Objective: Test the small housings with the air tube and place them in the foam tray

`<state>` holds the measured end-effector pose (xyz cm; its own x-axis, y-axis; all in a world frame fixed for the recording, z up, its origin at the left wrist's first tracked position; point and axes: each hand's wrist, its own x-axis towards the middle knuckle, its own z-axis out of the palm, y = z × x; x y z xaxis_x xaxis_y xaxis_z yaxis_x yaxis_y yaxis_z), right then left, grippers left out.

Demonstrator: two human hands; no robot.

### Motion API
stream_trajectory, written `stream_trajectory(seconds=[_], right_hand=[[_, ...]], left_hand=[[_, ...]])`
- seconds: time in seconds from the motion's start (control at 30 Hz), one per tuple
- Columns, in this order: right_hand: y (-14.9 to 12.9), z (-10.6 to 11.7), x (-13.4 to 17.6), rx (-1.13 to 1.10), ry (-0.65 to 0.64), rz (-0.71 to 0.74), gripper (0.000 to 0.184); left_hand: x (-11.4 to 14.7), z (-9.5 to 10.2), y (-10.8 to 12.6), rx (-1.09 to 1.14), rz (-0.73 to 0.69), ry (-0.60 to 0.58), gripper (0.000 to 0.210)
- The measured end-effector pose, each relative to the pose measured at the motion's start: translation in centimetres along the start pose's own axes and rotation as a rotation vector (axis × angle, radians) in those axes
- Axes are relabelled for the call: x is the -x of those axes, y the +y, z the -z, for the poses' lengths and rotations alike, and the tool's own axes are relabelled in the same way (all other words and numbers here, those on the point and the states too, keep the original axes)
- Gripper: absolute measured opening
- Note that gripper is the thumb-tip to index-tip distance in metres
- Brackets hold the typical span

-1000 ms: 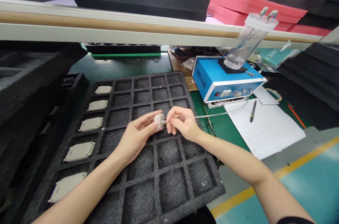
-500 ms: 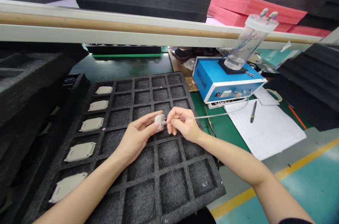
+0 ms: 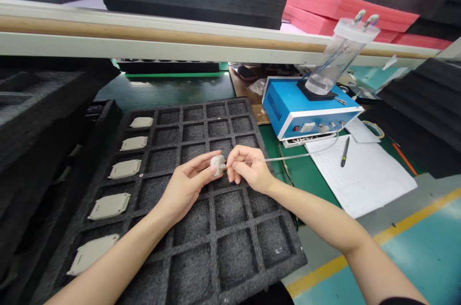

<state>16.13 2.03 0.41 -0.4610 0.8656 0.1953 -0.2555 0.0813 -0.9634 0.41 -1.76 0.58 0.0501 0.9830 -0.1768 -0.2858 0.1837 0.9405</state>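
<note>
Here, pale piece [image 3: 216,164] between left fingers [image 3: 202,157]

Right hand [image 3: 249,166] covers a stretch of the tube [image 3: 295,156], and how that meets the piece [image 3: 217,164] is too small to tell! Left fingers [image 3: 203,176] mask the piece's near side (no reading its shape from here). The left forearm [image 3: 133,240] blocks several cells, and the tray [image 3: 299,250] runs off the bottom edge. Marks on the plates [image 3: 109,206]? Too tiny. The sheet's [image 3: 370,185] writing? Illegible!
</note>
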Motion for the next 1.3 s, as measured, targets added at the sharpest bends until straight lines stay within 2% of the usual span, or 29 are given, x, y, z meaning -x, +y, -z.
stream_trajectory(seconds=[0.07, 0.13, 0.2, 0.27, 0.33, 0.4, 0.5, 0.6, 0.7, 0.77, 0.87, 1.03, 1.1, 1.17, 1.3], right_hand=[[0.0, 0.1, 0.0, 0.018, -0.005, 0.021, 0.005], [0.0, 0.3, 0.1, 0.035, 0.057, 0.101, 0.005], [0.0, 0.6, 0.2, 0.038, 0.219, 0.218, 0.006], [0.0, 1.0, 0.0, 0.033, 0.375, 0.272, 0.009], [0.3, 1.2, -0.3, 0.003, 0.406, 0.285, 0.010], [0.6, 1.2, -0.6, -0.002, 0.359, 0.260, 0.011], [0.7, 1.1, -0.5, 0.037, 0.284, 0.252, 0.012], [0.7, 1.1, -0.3, 0.073, 0.243, 0.248, 0.012], [0.8, 1.2, -0.2, 0.094, 0.241, 0.262, 0.013], [0.9, 1.2, -0.3, 0.108, 0.243, 0.263, 0.015], [1.0, 1.2, -0.4, 0.112, 0.221, 0.225, 0.014], [0.8, 1.1, -0.6, 0.092, 0.261, 0.156, 0.010], [0.6, 1.0, -0.8, 0.064, 0.289, 0.139, 0.009], [0.4, 0.8, -0.9, 0.031, 0.302, 0.121, 0.008], [0.0, 0.4, -1.0, 0.000, 0.305, 0.093, 0.005]], left_hand=[[-0.1, -0.1, -0.2, 0.009, -0.008, -0.003, 0.035], [-0.1, -0.4, -0.1, 0.036, -0.013, -0.004, 0.034], [0.2, -0.5, 0.2, 0.088, -0.008, 0.002, 0.033], [0.9, -0.1, 1.1, 0.157, 0.020, 0.019, 0.029], [2.2, 1.1, 2.2, 0.221, 0.079, 0.038, 0.026], [4.4, 2.7, 3.4, 0.233, 0.127, 0.101, 0.026], [8.9, 5.0, 4.6, 0.049, 0.144, 0.269, 0.025], [13.2, 6.5, 4.7, -0.350, 0.117, 0.400, 0.028], [16.4, 7.6, 3.9, -0.680, 0.048, 0.564, 0.031], [17.7, 8.2, 3.2, -0.739, 0.065, 0.628, 0.031], [18.9, 8.6, 2.4, -0.827, 0.143, 0.620, 0.025], [19.4, 8.5, 2.5, -1.363, 0.095, 0.658, 0.020], [19.5, 8.5, 2.6, -1.395, 0.076, 0.638, 0.021], [19.5, 8.8, 2.8, -1.330, 0.040, 0.611, 0.022], [19.1, 9.3, 3.4, -1.131, -0.132, 0.579, 0.021]])
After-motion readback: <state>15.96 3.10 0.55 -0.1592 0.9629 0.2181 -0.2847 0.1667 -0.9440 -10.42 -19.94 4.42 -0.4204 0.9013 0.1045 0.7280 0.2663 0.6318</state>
